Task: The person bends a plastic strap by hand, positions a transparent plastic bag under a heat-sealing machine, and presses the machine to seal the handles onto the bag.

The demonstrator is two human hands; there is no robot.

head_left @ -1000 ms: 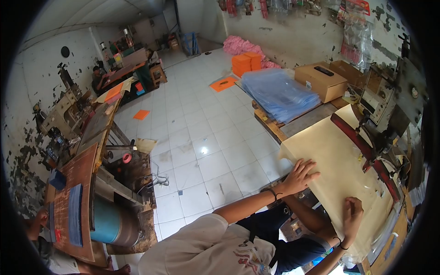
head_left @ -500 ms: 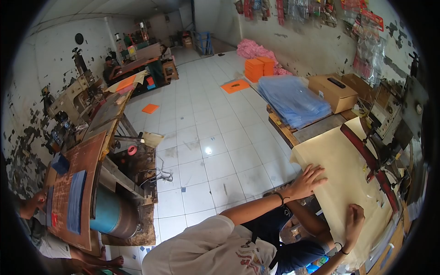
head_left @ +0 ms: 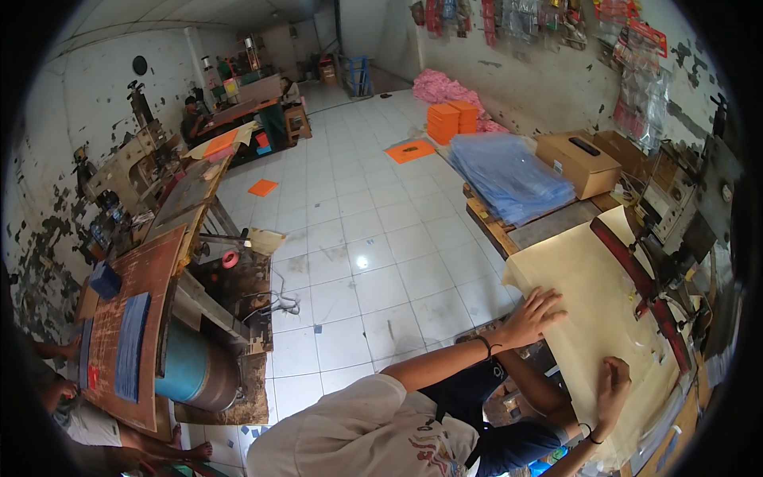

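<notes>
A large tan sheet (head_left: pixel 584 270) covers the work table on the right. My left hand (head_left: pixel 536 316) lies on its near edge, fingers stretched out and spread. Lower down, my right hand (head_left: pixel 613 389) rests on the same sheet with its fingers curled in; whether anything is inside them is hidden. Just beyond both hands, a dark red bar (head_left: pixel 636 270) of a machine runs across the sheet. Small scraps lie on the sheet beside the bar.
Blue clear plastic sheets (head_left: pixel 509 175) and a cardboard box (head_left: pixel 576 163) stand on the adjoining table. Orange stacks (head_left: pixel 449 119) sit on the floor by the wall. At left, a co-worker's hands are near dark strips (head_left: pixel 131 346) on a brown board (head_left: pixel 159 270).
My hands stay almost in the same place on the sheet. At the far left, the co-worker's hands have shifted, and a second hand now shows near the board.
</notes>
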